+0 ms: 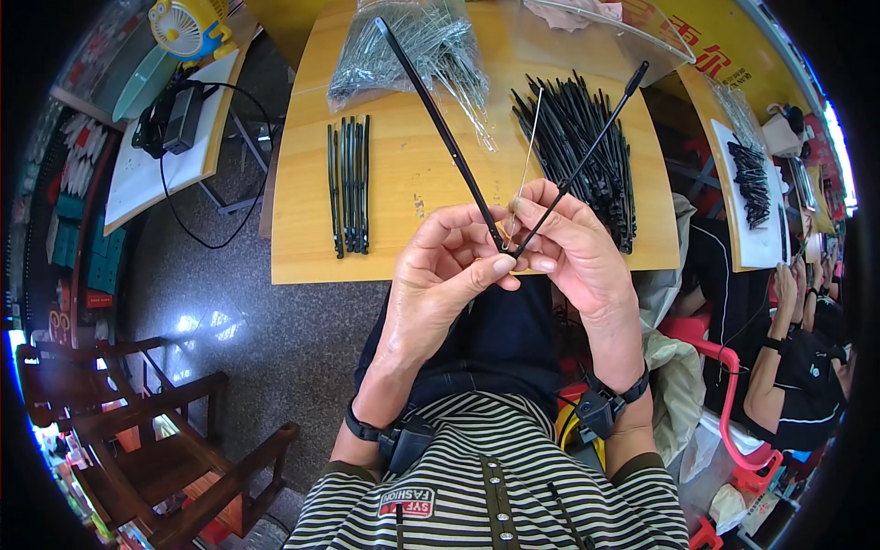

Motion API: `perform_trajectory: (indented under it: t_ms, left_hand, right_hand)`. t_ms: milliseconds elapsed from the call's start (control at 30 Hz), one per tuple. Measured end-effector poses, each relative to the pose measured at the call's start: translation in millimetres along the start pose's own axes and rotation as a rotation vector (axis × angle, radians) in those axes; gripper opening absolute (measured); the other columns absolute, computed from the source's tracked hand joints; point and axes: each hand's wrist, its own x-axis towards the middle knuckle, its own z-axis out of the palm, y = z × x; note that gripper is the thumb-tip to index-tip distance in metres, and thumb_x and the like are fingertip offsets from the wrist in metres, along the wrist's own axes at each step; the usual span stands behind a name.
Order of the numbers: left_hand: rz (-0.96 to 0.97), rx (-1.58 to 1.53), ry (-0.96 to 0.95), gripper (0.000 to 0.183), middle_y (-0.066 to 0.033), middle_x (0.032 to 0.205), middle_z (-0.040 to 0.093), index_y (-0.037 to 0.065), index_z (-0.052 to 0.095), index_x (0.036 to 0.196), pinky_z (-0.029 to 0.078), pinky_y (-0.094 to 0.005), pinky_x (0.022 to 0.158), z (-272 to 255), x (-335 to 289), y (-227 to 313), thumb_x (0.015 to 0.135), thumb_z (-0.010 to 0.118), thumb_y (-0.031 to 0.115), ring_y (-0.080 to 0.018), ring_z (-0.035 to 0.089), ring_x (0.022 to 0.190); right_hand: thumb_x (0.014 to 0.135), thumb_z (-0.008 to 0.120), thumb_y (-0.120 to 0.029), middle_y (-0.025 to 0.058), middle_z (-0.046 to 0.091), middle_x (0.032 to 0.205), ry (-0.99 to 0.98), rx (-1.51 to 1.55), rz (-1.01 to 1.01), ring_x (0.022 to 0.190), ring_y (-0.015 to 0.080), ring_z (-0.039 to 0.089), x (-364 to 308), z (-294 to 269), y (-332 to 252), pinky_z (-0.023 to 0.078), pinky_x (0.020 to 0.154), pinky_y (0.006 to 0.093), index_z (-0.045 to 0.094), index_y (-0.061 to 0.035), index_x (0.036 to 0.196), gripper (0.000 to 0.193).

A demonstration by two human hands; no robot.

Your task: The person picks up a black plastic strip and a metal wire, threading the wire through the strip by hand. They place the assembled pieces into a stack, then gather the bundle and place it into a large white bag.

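Observation:
In front of me, above my lap, both hands work on a black hinged rod (431, 105) that looks like an umbrella rib. Its two arms spread in a V, with the joint between my fingertips. My left hand (429, 270) pinches the rod near that joint, thumb across the front. My right hand (591, 261) is closed around a thin metal wire (529, 151) that stands up between the arms. The wire's lower end meets the joint, though fingers partly hide how. On the table, a large heap of black rods (582, 151) lies to the right and a small row of black rods (349, 188) to the left.
A clear bag of thin metal wires (403, 60) lies at the back of the wooden table (412, 215), beside a clear plastic bin (605, 32). A side table (174, 156) with a black power adapter stands left, wooden chairs (174, 449) lower left. People (793, 376) sit at the right.

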Motion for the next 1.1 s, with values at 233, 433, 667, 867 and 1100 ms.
perform_trajectory:
  t_ms: [233,433,667,867,1100]
  left_hand:
    - [-0.006,0.013,-0.006,0.036,-0.0130,0.095,0.059,0.000,0.049,0.114,0.056,-0.0293,0.068,-4,1,-2,0.080,0.060,-0.006,-0.0198,0.063,0.084]
    - [-0.005,0.013,-0.014,0.036,-0.0127,0.095,0.059,-0.001,0.050,0.114,0.056,-0.0287,0.069,-5,1,-2,0.080,0.060,-0.006,-0.0202,0.063,0.085]
    - [0.000,0.006,-0.008,0.034,-0.0128,0.096,0.059,-0.001,0.050,0.113,0.056,-0.0287,0.069,-6,2,-2,0.080,0.060,-0.006,-0.0201,0.063,0.085]
    - [0.017,0.002,0.010,0.032,-0.0121,0.094,0.059,-0.001,0.051,0.110,0.055,-0.0284,0.069,-6,2,-4,0.080,0.061,-0.006,-0.0193,0.063,0.083]
    - [-0.034,-0.047,0.045,0.024,-0.0105,0.104,0.056,0.000,0.050,0.106,0.054,-0.0278,0.070,-5,1,-2,0.084,0.059,0.001,-0.0154,0.060,0.083]
  right_hand:
    - [0.087,0.059,-0.013,0.0032,0.059,0.079,0.011,0.053,0.058,0.061,0.0021,0.047,2,-3,2,0.036,0.045,0.0140,0.055,-0.0043,0.094,0.012]
    - [0.087,0.059,-0.013,0.0027,0.058,0.077,0.033,0.027,0.080,0.059,0.0014,0.045,3,1,1,0.034,0.043,0.0128,0.054,-0.0056,0.091,0.010]
    - [0.088,0.058,-0.013,0.0027,0.059,0.077,0.023,0.048,0.097,0.056,0.0006,0.043,6,0,1,0.033,0.042,0.0125,0.055,-0.0060,0.090,0.008]
    - [0.088,0.058,-0.012,0.0016,0.058,0.077,0.023,0.110,0.149,0.055,0.0003,0.042,6,-2,3,0.032,0.042,0.0124,0.055,-0.0066,0.090,0.007]
    - [0.089,0.057,-0.015,0.0046,0.060,0.075,0.151,-0.210,-0.202,0.050,0.0003,0.040,-2,16,7,0.029,0.038,0.0136,0.051,-0.0059,0.094,0.012]
